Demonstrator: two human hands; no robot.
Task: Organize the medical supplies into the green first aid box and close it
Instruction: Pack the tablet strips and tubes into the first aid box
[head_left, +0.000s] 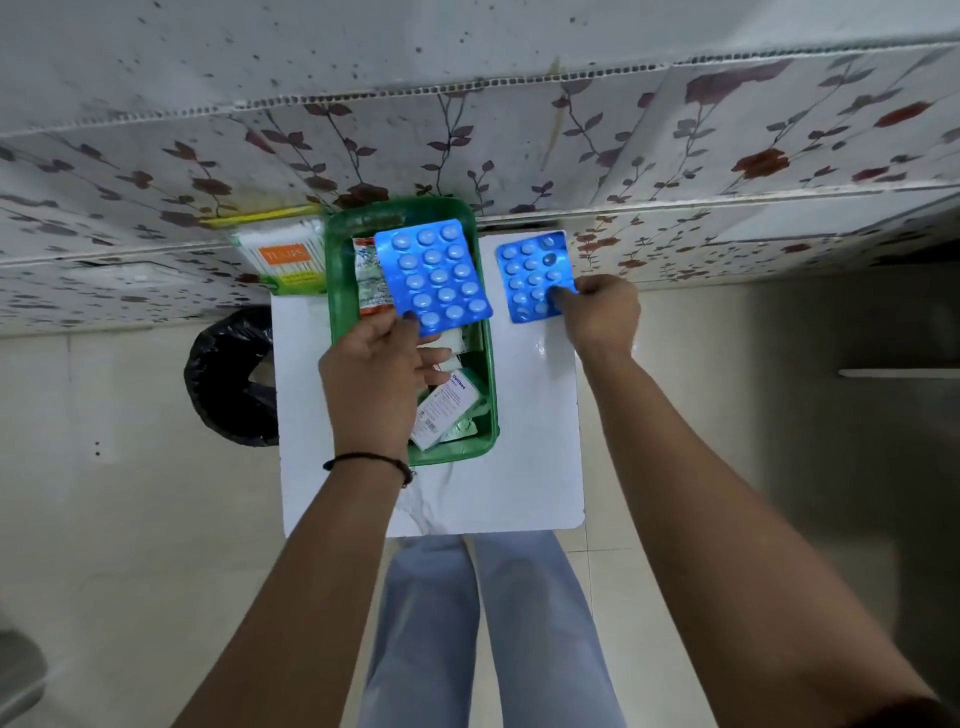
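A full blue blister pack (434, 275) was pinched at its near edge by the left hand (374, 374) and held over the open green first aid box (340, 270), probably so it could be laid flat on the packets already inside. A second, partly used blister pack (532, 273) lay on the white desk (519, 467) just right of the box; the right hand's (602, 317) fingers (561, 295) were closed on its near corner, apparently to lift it next. A cotton-bud packet (283, 254) waited left of the box.
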